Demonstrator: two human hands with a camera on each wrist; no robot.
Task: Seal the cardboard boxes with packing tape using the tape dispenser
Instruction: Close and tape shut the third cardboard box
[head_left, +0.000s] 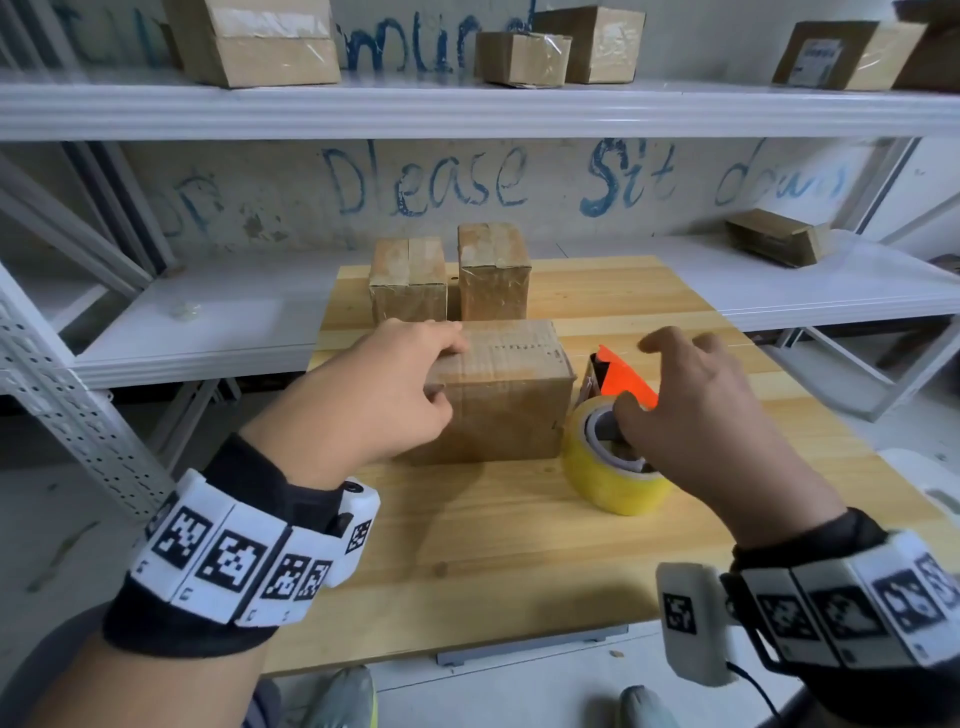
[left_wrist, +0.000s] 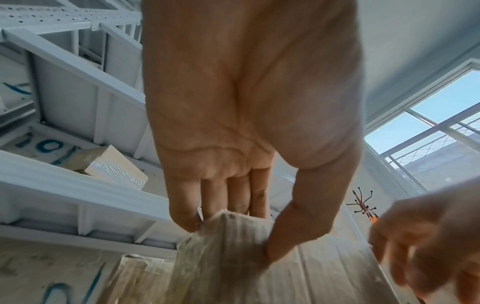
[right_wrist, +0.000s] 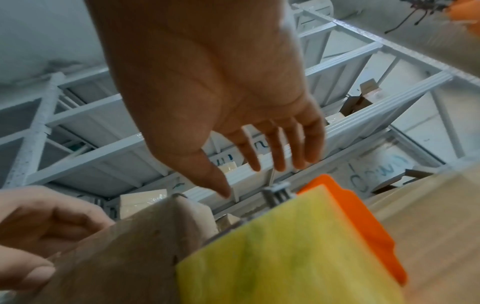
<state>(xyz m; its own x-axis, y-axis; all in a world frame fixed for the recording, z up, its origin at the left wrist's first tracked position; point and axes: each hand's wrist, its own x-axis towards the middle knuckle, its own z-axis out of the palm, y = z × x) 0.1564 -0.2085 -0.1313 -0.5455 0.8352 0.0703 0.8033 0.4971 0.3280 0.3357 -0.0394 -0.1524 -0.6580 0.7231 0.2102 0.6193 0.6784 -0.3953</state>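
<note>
The cardboard box (head_left: 506, 395) I am working on stands mid-surface (head_left: 519, 545); the tape dispenser (head_left: 618, 415), orange-bodied with a yellow roll, sits just beside its right face. My left hand (head_left: 395, 395) grips the box's upper left edge, fingers (left_wrist: 187, 207) on top, thumb on the near side. My right hand (head_left: 717, 410) hovers over the dispenser, fingers (right_wrist: 283, 148) spread, holding nothing. Two smaller boxes (head_left: 449, 278) stand behind

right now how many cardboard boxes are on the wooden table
3: one near box gripped by the left hand, two behind it, left and right. More sit on shelves, off the table.
</note>
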